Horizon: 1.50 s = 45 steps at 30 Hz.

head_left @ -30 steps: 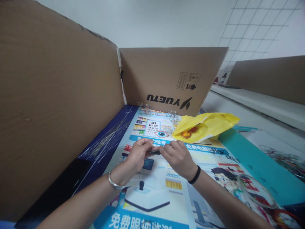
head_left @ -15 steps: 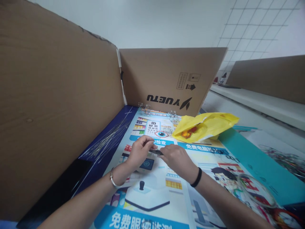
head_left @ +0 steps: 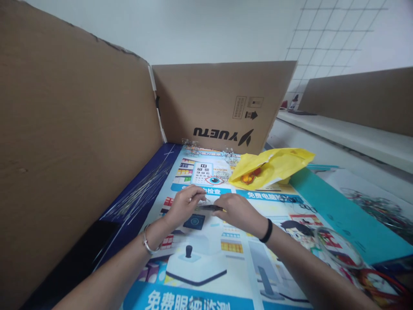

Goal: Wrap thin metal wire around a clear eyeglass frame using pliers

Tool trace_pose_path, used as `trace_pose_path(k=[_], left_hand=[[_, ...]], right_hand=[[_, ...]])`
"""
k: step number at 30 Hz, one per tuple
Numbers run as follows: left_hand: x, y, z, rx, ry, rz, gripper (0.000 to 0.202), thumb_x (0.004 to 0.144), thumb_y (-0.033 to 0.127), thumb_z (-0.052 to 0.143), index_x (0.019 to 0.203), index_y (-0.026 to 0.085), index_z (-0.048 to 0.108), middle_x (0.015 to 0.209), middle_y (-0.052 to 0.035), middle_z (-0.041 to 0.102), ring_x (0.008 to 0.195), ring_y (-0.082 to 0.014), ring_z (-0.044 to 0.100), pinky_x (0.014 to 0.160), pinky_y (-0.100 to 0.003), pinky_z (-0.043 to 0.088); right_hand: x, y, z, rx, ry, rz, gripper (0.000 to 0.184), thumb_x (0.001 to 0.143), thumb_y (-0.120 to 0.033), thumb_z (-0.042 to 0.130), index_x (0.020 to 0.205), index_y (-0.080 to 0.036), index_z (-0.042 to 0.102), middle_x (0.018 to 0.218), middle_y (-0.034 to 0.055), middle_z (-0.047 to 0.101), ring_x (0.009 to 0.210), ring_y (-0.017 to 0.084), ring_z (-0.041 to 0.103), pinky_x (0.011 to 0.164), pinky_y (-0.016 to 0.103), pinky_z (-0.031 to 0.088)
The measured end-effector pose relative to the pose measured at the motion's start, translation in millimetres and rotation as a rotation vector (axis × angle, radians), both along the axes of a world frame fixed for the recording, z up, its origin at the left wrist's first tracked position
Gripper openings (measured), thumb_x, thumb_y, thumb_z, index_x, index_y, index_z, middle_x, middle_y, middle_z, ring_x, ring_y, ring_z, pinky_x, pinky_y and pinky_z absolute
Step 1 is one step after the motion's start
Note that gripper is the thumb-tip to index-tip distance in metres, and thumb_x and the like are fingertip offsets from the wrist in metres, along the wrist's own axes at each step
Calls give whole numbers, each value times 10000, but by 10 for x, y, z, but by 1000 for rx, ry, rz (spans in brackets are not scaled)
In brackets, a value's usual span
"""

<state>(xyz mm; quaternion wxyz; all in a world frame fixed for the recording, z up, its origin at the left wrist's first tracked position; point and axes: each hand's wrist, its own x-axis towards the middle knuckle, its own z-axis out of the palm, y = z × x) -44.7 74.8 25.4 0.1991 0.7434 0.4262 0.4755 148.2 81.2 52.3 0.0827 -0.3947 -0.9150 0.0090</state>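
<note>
My right hand (head_left: 237, 213), a black band at its wrist, is closed round a slim dark tool (head_left: 209, 207) with a narrow tip pointing left. Whether it is pliers or tweezers I cannot tell. Facing it, my left hand (head_left: 183, 206), with a silver bangle at the wrist, is pinched shut at the tool's tip. Something thin and pale, perhaps wire, shows at its fingertips, too small to name. Both hands are just above the printed poster (head_left: 206, 237) that covers the table.
Thin straight wires (head_left: 138, 193) lie at the left by a tall cardboard panel (head_left: 80, 120). Behind stands another cardboard panel (head_left: 193, 103). A yellow bag (head_left: 280, 165) holds orange pieces. Coiled wire (head_left: 338, 247) and a tangled wire heap (head_left: 380, 211) lie at the right.
The view has shifted slightly, so the scene sits a little further left. My hands have drawn a little apart, and more of the dark tool shows between them.
</note>
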Motion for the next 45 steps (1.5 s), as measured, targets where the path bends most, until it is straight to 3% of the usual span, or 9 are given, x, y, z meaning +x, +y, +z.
trace_pose_path(k=[6,13,19,23,29,37,41,45], left_hand=[[-31,27,38,-103,-102,52,103,798,192,495,794,188,597,752,-6,622,692,-124,577,680,-240,439],[25,-40,79,-168,-178,17,91,760,227,546,760,191,630,786,-23,632,743,-149,556,704,-250,417],[35,-9,48,-401,-404,-50,173,773,293,551,899,175,557,730,1,595,651,-117,560,644,-240,421],[51,1,-13,-544,-475,-148,213,782,351,540,755,141,557,660,-11,584,597,-104,540,608,-236,410],[70,8,-60,-559,-538,-107,196,758,329,571,695,145,546,577,18,548,516,-78,480,540,-211,364],[79,3,-16,-576,-507,-88,187,729,310,591,651,152,526,530,23,537,493,-80,471,515,-200,349],[-76,65,93,-599,-374,-132,258,756,397,546,705,144,560,646,-17,586,543,-89,507,477,-184,325],[-324,203,84,-539,-261,19,240,737,378,537,666,150,559,604,5,554,502,-84,466,441,-181,291]], right_hand=[[86,119,4,29,139,-113,258,833,-404,480,825,-194,629,802,40,632,749,149,553,620,231,337],[16,100,-125,11,123,-112,212,820,-374,510,865,-213,639,834,24,652,794,162,575,638,239,343],[20,115,-150,2,135,-204,245,832,-405,480,861,-213,630,832,30,656,766,165,582,613,237,333],[19,131,-167,7,165,-257,254,840,-413,464,830,-210,616,797,22,644,734,154,575,594,234,319],[-26,96,-208,-64,178,-255,231,841,-381,468,805,-200,607,791,20,639,734,147,572,588,225,318],[-46,83,-264,-92,233,-226,218,837,-370,472,801,-204,608,786,17,635,730,145,564,590,221,320],[-11,136,-282,-82,275,-226,259,845,-400,448,788,-202,605,765,11,631,705,142,560,585,221,322],[44,213,-325,-73,285,-281,268,841,-415,449,799,-201,605,794,15,636,718,147,564,599,223,332]])
